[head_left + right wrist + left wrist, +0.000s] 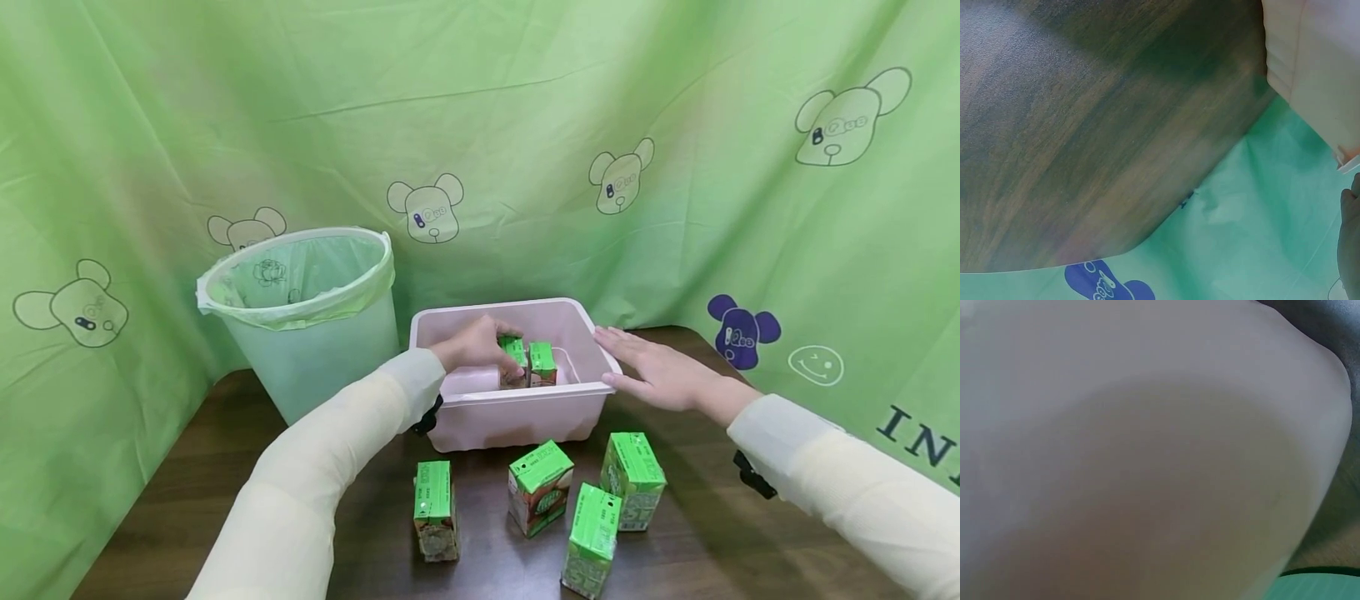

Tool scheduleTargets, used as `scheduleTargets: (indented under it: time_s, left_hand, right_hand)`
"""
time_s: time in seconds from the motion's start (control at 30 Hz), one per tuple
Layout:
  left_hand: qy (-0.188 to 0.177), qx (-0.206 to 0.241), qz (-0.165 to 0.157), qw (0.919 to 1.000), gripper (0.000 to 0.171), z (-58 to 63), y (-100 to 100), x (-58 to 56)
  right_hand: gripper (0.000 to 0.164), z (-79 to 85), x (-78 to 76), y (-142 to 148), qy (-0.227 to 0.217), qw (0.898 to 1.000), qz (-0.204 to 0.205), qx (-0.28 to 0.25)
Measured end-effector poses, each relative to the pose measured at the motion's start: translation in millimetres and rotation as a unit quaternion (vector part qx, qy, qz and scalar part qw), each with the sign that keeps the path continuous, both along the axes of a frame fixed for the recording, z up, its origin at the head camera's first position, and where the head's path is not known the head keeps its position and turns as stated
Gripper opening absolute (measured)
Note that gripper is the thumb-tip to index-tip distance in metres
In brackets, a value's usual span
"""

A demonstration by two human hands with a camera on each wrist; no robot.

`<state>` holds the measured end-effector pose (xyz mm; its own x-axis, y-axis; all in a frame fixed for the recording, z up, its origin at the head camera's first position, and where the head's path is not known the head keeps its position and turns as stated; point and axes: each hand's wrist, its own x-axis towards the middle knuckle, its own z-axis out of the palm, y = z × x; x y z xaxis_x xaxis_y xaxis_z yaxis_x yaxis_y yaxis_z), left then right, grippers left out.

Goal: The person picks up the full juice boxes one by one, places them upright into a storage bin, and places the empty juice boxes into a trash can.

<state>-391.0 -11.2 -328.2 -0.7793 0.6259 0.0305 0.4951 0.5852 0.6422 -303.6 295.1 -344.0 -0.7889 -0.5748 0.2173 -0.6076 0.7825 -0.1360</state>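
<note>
Inside the pink plastic bin (517, 417) stand two green-topped drink cartons side by side. My left hand (480, 346) reaches over the bin's near-left rim and grips the left carton (512, 350) between thumb and fingers. The right carton (543, 364) stands close beside it. At the bin's right rim, my right hand (660, 371) rests with straight fingers on the edge. The left wrist view is filled by the bin's pale wall (1147, 456); in the right wrist view only the edge of the right hand (1350, 237) shows.
Several more cartons stand on the dark wooden table (337, 533) before the bin: one at left (435, 508), one mid (540, 487), two at right, the nearer carton (591, 542) and farther carton (633, 479). A lined trash can (322, 358) stands left; a green curtain (510, 108) hangs behind.
</note>
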Motion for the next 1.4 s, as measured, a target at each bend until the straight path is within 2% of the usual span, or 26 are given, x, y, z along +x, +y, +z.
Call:
scheduleTargets:
  time_s: [0.53, 0.77, 0.97, 1.27, 1.4]
  left_hand:
    - [-0.001, -0.006, -0.011, 0.9999, 0.065, -3.9, 5, 5.7]
    - [-0.018, -0.001, -0.028, 0.9994, 0.068, -3.7, 2, 4.3]
    - [-0.035, 0.013, -0.022, 0.9991, 0.068, -1.1, -2, 5.3]
    - [-0.048, 0.041, -0.021, 0.9978, 0.071, 5.1, -7, 6.9]
    - [-0.048, 0.043, -0.026, 0.9976, 0.071, 10.8, -10, 11.2]
  right_hand:
    - [0.069, 0.3, 2.1, -1, -0.002, 1.0, -0.004, 0.001]
    - [0.069, -1.0, 1.4, -1, 0.0, 1.0, -0.005, 0.0]
    - [0.07, -1.2, -0.5, 1, 0.008, 1.0, -0.004, 0.0]
    - [0.069, 7.1, -0.9, -2, -0.005, 1.0, 0.004, 0.025]
    - [0.069, 7.3, 0.5, -2, -0.01, 1.0, 0.004, 0.028]
